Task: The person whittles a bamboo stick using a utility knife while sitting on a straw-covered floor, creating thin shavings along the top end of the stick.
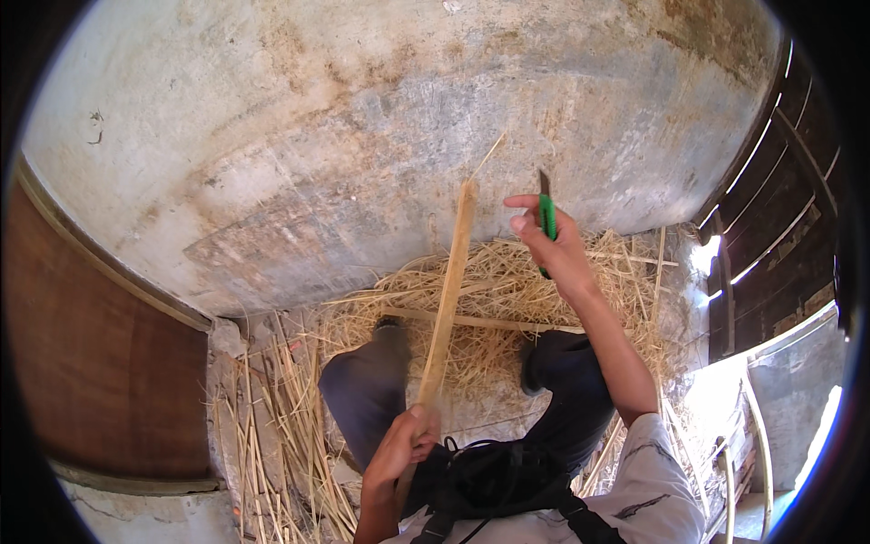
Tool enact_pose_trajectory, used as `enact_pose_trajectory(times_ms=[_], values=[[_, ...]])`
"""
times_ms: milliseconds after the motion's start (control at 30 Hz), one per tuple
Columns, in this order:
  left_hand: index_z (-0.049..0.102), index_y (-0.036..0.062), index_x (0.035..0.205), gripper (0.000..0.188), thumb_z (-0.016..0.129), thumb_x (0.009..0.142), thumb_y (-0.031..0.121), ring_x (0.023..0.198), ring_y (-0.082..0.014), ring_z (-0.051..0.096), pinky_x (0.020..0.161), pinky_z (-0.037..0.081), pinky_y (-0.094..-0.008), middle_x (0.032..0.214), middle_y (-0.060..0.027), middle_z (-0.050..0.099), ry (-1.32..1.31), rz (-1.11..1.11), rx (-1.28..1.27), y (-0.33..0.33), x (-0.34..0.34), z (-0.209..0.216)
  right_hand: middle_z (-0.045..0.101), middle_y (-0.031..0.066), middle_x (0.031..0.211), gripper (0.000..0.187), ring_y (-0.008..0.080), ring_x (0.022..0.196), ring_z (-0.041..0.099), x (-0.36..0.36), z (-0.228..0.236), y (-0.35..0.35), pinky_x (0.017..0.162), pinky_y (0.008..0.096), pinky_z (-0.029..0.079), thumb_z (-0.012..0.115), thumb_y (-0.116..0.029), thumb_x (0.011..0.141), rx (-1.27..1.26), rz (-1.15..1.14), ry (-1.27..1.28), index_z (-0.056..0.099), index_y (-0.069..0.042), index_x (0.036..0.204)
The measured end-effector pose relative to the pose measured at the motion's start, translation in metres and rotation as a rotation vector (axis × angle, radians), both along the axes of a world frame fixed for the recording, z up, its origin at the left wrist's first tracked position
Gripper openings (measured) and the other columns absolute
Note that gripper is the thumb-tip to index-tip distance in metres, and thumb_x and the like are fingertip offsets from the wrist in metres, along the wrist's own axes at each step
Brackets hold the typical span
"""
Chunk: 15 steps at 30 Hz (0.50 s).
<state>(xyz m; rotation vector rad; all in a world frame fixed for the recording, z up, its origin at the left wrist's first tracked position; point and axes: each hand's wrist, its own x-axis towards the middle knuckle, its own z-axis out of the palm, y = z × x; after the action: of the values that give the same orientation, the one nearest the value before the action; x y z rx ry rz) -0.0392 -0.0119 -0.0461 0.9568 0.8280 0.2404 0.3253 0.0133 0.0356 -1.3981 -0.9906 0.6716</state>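
My left hand [404, 443] is closed around the lower part of a long, pale bamboo strip [448, 304], which slants up and away from me. A thin sliver [489, 155] sticks out from the strip's far end. To the right of that end, my right hand [555, 243] holds a green utility knife [547, 218] with its dark blade out, pointing up and away. The index finger reaches toward the strip, and the blade is apart from it. The part of the strip below my left hand is mostly hidden.
Curly shavings [507, 272] are heaped between my feet and the stained wall [362, 136]. Another flat strip [507, 322] lies across them. Many thin sticks [281, 435] lie at my left beside a brown wooden panel [100, 344]. Dark slatted boards [779, 208] stand at the right.
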Motion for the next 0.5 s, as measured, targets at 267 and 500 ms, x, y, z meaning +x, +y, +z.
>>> enact_pose_trajectory(times_ms=[267, 500], values=[[0.057, 0.0077, 0.100, 0.058, 0.040, 0.115, 0.061, 0.053, -0.0057, 0.034, 0.046, 0.029, -0.0235, 0.073, 0.0034, 0.044, -0.121, -0.030, 0.015, 0.000, 0.008, 0.009, 0.062, -0.0048, 0.084, 0.041, 0.0018, 0.057, 0.035, -0.036, -0.036, 0.003, 0.052, 0.0237, 0.028, 0.071, -0.033, 0.109, -0.024, 0.233, 0.379, 0.068, -0.007, 0.140], [0.064, 0.0021, 0.111, 0.049, 0.038, 0.119, 0.043, 0.061, -0.0062, 0.037, 0.056, 0.034, -0.0252, 0.073, 0.0064, 0.039, -0.015, 0.036, 0.164, -0.002, 0.029, 0.022, 0.038, -0.0119, 0.067, 0.033, 0.0018, 0.055, 0.029, -0.036, -0.045, 0.001, 0.050, 0.0265, 0.023, 0.074, -0.029, 0.107, 0.037, 0.301, 0.454, 0.072, -0.007, 0.132]])
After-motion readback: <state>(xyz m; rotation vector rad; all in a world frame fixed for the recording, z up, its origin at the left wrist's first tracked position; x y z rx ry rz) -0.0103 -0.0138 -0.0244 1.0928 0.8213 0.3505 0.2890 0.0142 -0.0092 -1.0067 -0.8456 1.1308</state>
